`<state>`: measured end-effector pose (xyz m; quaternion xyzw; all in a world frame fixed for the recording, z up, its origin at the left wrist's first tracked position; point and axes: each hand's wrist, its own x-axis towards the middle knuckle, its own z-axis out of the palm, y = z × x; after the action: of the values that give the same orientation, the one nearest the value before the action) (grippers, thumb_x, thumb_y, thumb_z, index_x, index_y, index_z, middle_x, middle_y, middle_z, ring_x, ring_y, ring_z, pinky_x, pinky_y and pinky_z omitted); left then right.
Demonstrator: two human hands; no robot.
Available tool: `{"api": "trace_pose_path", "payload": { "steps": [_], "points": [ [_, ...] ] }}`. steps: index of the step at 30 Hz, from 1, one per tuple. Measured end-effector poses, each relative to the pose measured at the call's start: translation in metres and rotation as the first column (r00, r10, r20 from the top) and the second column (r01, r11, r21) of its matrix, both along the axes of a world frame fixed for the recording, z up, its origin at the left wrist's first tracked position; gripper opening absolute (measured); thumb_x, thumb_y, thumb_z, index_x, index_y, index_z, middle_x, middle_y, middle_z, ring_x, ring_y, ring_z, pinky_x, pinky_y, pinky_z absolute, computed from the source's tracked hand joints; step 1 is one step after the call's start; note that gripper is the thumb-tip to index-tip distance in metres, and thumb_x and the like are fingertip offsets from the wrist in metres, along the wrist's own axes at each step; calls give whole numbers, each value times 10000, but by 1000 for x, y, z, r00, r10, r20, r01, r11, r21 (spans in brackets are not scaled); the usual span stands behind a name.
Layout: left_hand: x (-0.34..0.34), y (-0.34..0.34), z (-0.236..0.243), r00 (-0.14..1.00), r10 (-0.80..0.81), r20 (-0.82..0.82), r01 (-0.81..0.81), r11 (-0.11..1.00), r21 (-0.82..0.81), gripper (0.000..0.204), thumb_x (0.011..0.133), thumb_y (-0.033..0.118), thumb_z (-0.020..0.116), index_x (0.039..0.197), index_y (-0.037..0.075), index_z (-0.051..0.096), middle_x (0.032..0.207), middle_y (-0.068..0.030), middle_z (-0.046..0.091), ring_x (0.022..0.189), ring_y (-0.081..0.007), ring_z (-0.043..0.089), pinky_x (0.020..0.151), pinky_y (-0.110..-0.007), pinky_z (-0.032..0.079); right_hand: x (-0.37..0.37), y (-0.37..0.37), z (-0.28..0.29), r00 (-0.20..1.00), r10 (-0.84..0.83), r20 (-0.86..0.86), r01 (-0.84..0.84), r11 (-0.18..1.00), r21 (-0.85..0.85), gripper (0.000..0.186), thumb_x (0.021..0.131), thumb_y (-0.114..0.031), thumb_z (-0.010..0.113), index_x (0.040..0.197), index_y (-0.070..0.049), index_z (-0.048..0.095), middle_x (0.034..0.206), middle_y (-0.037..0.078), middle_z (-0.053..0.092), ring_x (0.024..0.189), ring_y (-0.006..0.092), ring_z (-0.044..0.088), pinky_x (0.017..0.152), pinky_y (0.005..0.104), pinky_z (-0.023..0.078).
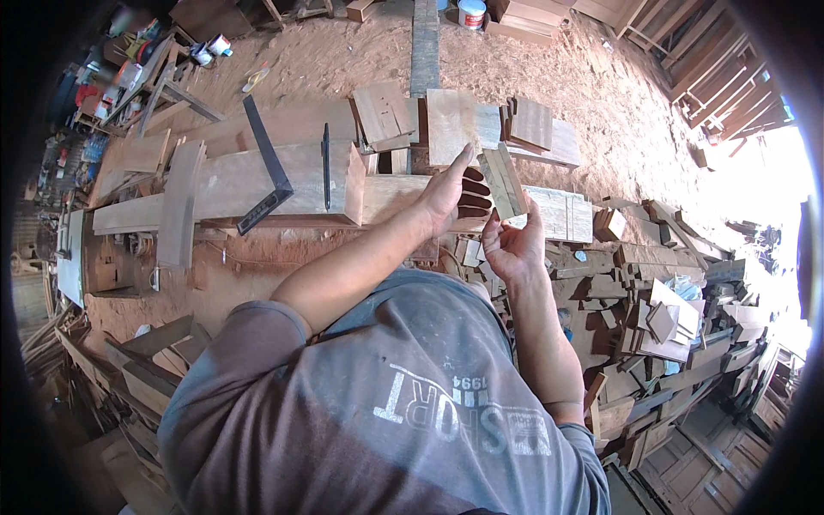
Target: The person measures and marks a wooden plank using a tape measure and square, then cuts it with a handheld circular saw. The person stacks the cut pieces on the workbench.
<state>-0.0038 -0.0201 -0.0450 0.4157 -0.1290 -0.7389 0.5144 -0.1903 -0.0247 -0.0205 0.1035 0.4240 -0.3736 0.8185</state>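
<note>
The right hand (518, 246) pinches a brown rectangular wooden block (502, 182), probably for steadiness. The left hand (445, 197) has its grip wide, contact unclear.

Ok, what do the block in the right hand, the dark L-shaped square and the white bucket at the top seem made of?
Block: bare wood, judging by its dull brown faces. Square: probably dark-coated metal, being thin and straight-edged, though plastic is possible. Bucket: likely smooth plastic, from its rounded white side; painted tin is possible.
</note>
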Motion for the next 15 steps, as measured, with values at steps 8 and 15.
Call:
{"api": "trace_pose_path", "payload": {
  "steps": [8, 15],
  "points": [
    [32, -21, 47, 906, -300, 298, 314, 950, 3, 814, 1007, 513, 788, 1617, 76, 471, 1480, -144, 624, 1432, -274, 563, 1184, -430, 466, -2, 1, 33, 770, 11, -638, -389, 801, -455, 574, 956, -383, 842, 1201, 80, 606, 1105, 162, 723, 886, 165, 712, 733, 310, 574],
    [17, 0, 10, 986, -163, 39, 167, 976, -142, 810, 1021, 182, 804, 1687, 114, 350, 1469, -166, 620, 1309, -305, 672, 1112, -453, 573, -12, -4, 45, 533, -114, -839, -602, 646, -470, 531, 1004, -404, 806, 1133, 78, 624, 865, 83, 696, 747, 126, 660, 665, 298, 545]
  ]
}}
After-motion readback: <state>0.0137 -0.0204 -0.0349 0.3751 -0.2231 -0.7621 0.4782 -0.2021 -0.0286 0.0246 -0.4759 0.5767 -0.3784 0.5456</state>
